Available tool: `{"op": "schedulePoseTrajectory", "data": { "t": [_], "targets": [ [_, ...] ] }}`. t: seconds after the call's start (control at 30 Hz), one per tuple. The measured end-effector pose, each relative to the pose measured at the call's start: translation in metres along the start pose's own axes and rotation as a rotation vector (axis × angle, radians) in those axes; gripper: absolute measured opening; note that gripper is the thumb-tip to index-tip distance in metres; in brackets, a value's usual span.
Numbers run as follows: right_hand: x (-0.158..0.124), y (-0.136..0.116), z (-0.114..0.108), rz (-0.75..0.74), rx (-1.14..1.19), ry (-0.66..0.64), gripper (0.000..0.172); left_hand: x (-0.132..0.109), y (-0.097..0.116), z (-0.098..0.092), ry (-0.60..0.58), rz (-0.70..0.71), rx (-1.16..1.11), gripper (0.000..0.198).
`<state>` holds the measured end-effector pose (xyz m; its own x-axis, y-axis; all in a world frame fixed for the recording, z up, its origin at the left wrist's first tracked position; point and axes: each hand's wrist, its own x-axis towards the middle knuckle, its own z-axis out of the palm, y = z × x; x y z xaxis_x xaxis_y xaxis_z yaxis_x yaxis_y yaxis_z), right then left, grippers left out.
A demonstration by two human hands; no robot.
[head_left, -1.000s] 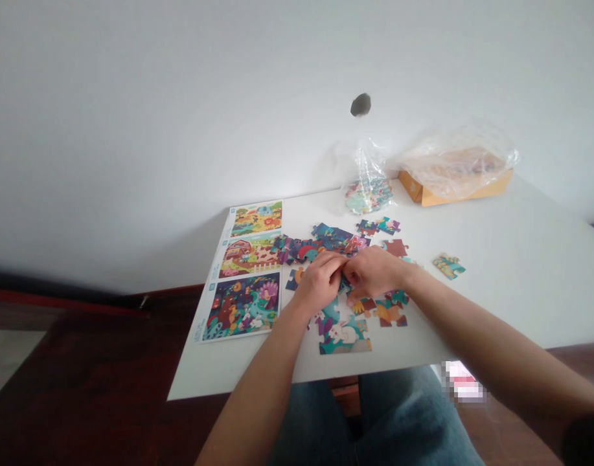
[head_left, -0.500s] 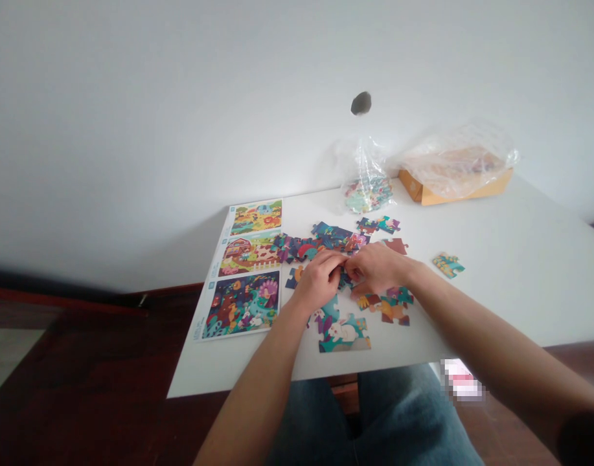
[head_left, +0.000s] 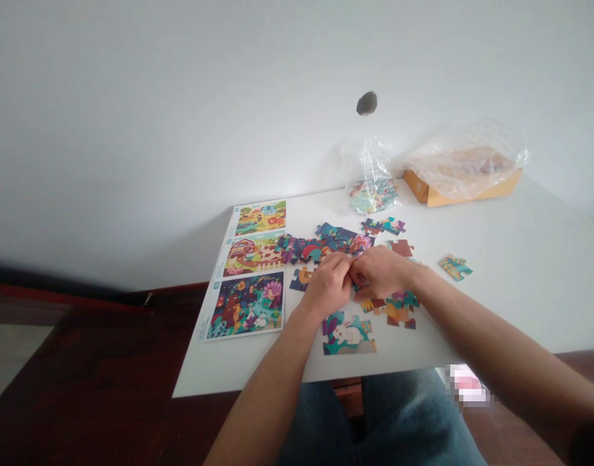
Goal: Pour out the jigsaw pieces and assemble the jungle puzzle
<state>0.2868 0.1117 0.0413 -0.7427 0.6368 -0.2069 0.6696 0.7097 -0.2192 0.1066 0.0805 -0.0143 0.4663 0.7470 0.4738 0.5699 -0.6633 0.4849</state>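
Soft, diffuse light leaves the wall (head_left: pixel 180 97) pale grey, dimming leftward; a faint shadow flanks the desk (head_left: pixel 515 278). Highlights streak the plastic bag (head_left: pixel 372 158). Lower left is murky, puzzle pieces (head_left: pixel 349 336) lack crispness, and pixelation masks a lower-right patch (head_left: pixel 468 386).

We bend over a white flat-topped counter (head_left: pixel 501 310), our left hand (head_left: pixel 330 283) and right hand (head_left: pixel 381 270) meeting at the fingers; what lies under them is hidden. Just below them we see a joined cardboard puzzle section with a white rabbit on teal (head_left: pixel 349 334), and beyond them a cluster of dark-blue and purple jigsaw pieces (head_left: pixel 342 238). On our left lies a white rectangular sheet with three colourful scenes (head_left: pixel 252 304); at the back stand a clear plastic bag of puzzle pieces (head_left: pixel 373 195) and an orange-yellow cardboard box (head_left: pixel 486 191).
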Motion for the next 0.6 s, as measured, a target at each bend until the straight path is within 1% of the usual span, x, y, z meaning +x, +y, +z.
{"op": "schedulePoseTrajectory", "data": {
  "t": [0.1, 0.33, 0.4, 0.53, 0.6],
  "targets": [
    [0.000, -0.001, -0.001, 0.004, 0.007, 0.003, 0.026, 0.000, 0.000, 0.001, -0.007, -0.006, -0.019, 0.036],
    [0.000, 0.001, 0.000, 0.009, 0.038, 0.023, 0.026, 0.002, -0.001, -0.001, 0.005, -0.023, -0.079, 0.034],
    [-0.002, 0.005, -0.001, 0.002, 0.074, 0.063, 0.025, 0.002, -0.001, -0.002, 0.016, -0.027, -0.097, 0.034],
    [-0.010, 0.021, -0.006, 0.031, 0.121, 0.194, 0.020, 0.001, -0.006, -0.004, 0.050, -0.019, -0.095, 0.030],
    [-0.013, 0.029, -0.009, 0.063, 0.125, 0.214, 0.021, 0.000, -0.009, -0.005, 0.063, -0.001, -0.082, 0.028]
  ]
}}
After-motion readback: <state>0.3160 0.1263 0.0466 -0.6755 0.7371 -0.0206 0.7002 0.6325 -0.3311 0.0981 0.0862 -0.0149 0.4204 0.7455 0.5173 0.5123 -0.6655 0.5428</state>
